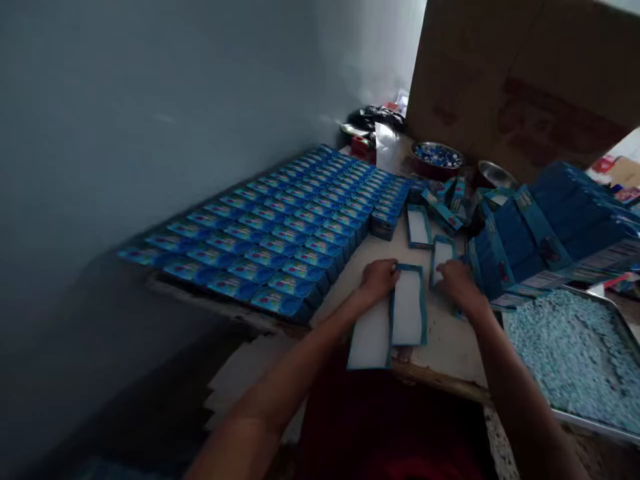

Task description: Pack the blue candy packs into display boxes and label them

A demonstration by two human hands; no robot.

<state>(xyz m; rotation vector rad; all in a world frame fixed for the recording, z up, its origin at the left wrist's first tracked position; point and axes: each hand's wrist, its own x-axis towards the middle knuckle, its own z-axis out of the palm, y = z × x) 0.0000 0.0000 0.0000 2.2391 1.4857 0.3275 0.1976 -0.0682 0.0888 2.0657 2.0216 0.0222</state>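
Note:
Two blue open-topped boxes with white insides lie side by side at the table's front edge: the left box (370, 341) and the right box (407, 308). At their top end my left hand (379, 277) is closed, fingers curled over the box edge. Just beyond to the right, a third open box (443, 252) lies with its white inside facing up. My right hand (456, 283) is closed at its near right edge; the hand covers that corner. Another open box (419, 225) lies farther back.
Rows of closed blue boxes (295, 233) fill the table's left. Stacked blue cartons (555, 233) lean at right, above a metal tray of pale blue pieces (575, 360). Behind stand a bowl of small blue items (439, 155) and a large cardboard sheet (520, 80).

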